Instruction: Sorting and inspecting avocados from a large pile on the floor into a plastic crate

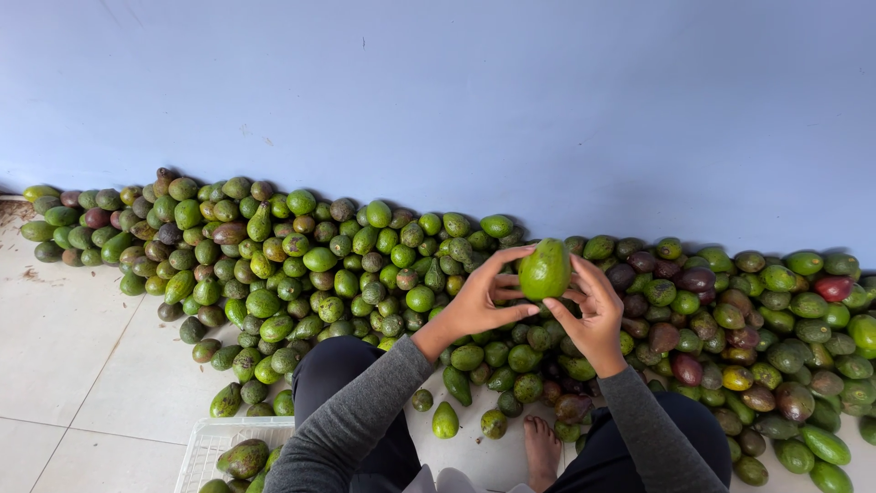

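Observation:
A green avocado point(545, 270) is held up between both hands above the pile. My left hand point(481, 299) grips its left side with fingers curled over the top. On the other side, my right hand point(593, 312) closes its fingers around the fruit. Grey sleeves cover both forearms. A large heap of avocados point(301, 265), mostly green with some dark purple and red ones, spreads across the floor against the blue wall.
A white plastic crate point(205, 449) with a few avocados in it stands at the lower left beside my knee. My bare foot point(542, 449) rests on the pale tiled floor point(64, 365) among loose fruit. The blue wall point(438, 100) closes off the back.

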